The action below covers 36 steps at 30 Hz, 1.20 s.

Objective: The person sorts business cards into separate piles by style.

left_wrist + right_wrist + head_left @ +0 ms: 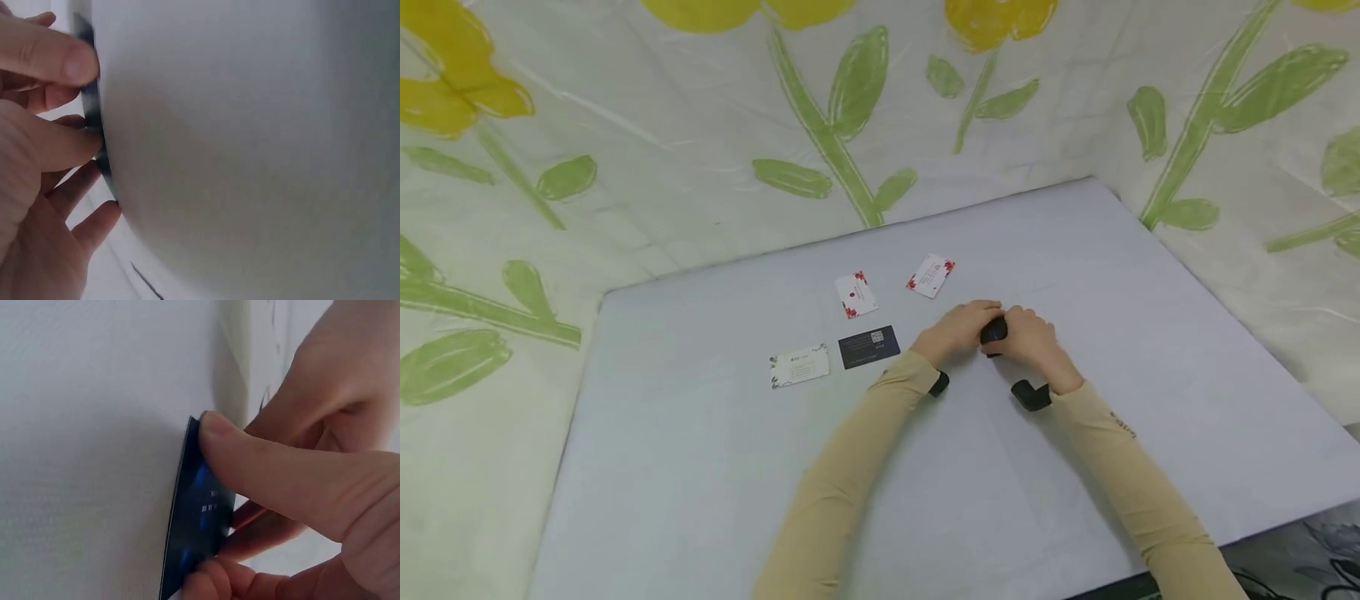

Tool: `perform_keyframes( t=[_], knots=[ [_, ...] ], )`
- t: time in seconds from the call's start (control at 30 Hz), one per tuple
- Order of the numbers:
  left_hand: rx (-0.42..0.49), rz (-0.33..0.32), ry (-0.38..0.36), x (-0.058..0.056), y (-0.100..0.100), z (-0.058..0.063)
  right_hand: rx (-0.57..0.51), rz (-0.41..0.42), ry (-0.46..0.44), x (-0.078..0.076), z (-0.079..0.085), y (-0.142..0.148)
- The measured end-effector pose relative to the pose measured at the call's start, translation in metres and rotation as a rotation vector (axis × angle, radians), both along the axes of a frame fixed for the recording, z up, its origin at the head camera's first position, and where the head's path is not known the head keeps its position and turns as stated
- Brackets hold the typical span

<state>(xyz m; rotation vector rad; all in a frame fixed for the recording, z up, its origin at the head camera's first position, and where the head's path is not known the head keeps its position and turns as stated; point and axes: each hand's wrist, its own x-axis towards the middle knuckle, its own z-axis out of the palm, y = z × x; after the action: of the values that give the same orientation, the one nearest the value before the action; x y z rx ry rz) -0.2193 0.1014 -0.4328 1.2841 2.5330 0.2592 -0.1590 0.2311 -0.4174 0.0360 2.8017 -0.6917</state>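
Note:
Both hands meet over the right-centre of the table at a dark blue card (197,512) with small pale print, a business card by its look. In the head view it shows as a small dark shape between them. My right hand (1030,340) grips it with the thumb near one corner and curled fingers at the lower end, as the right wrist view shows. My left hand (957,333) holds its other side, thumb and fingertips on its edge in the left wrist view. The card stands on edge, close over the white tabletop, and fingers cover part of it.
Left of the hands lie a dark card (868,347) with a square code and a white card (800,366) with leaf corners. Farther back are two white cards with red flowers, one left (856,295) and one right (931,276). Flower-painted walls (700,167) border the table (700,483).

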Motion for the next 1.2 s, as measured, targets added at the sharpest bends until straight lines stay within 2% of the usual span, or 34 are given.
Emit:
perform_keyframes(
  t=[0.1,0.23,0.43,0.7,0.8,0.93,1.03,1.2],
  knots=[
    [-0.017,0.029,-0.01,-0.002,-0.007,0.002,-0.057,0.027,-0.025,-0.003,0.003,0.002],
    [-0.031,0.051,-0.017,-0.004,-0.015,0.006,-0.076,0.071,-0.053,-0.009,0.005,0.005],
    [-0.023,0.093,-0.037,-0.006,-0.027,0.009,-0.139,0.157,-0.073,-0.018,0.001,0.011],
    [-0.005,0.194,-0.12,-0.007,-0.042,0.008,-0.22,0.275,-0.07,-0.028,-0.005,0.012],
    [0.066,0.241,-0.188,-0.004,-0.047,0.007,-0.246,0.261,-0.063,-0.028,-0.005,0.011],
    [0.215,0.293,-0.262,0.003,-0.055,0.007,-0.29,0.18,-0.024,-0.027,-0.005,0.009],
    [0.334,0.338,-0.255,0.008,-0.065,0.01,-0.372,0.124,0.009,-0.027,-0.004,0.007],
    [0.55,0.428,-0.218,0.017,-0.095,0.022,-0.591,0.088,0.024,-0.029,0.006,-0.013]
  ],
)
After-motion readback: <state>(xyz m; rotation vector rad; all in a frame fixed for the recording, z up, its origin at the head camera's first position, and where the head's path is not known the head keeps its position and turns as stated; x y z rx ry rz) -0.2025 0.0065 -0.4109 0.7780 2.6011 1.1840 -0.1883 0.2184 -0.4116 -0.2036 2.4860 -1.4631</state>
